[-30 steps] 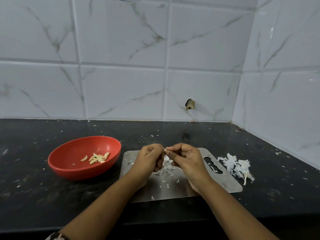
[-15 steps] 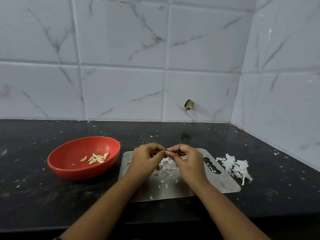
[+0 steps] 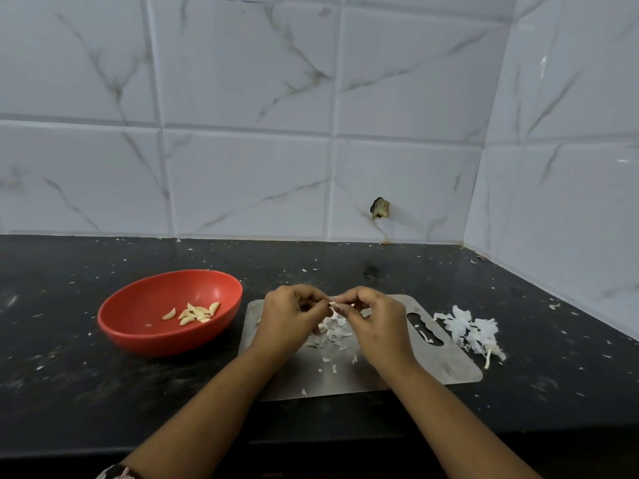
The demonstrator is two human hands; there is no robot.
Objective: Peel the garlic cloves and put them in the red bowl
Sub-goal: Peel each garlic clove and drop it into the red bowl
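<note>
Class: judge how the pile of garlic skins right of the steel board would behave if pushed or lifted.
The pile of garlic skins looks thin and flaky, so probably very light and floppy. Its loose, ragged pieces would likely scatter rather than slide together.

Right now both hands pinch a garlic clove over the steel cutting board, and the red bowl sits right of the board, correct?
No. The head view shows the round red bowl left of the flat steel cutting board, not right. The left hand and right hand do pinch a garlic clove over it.
</note>
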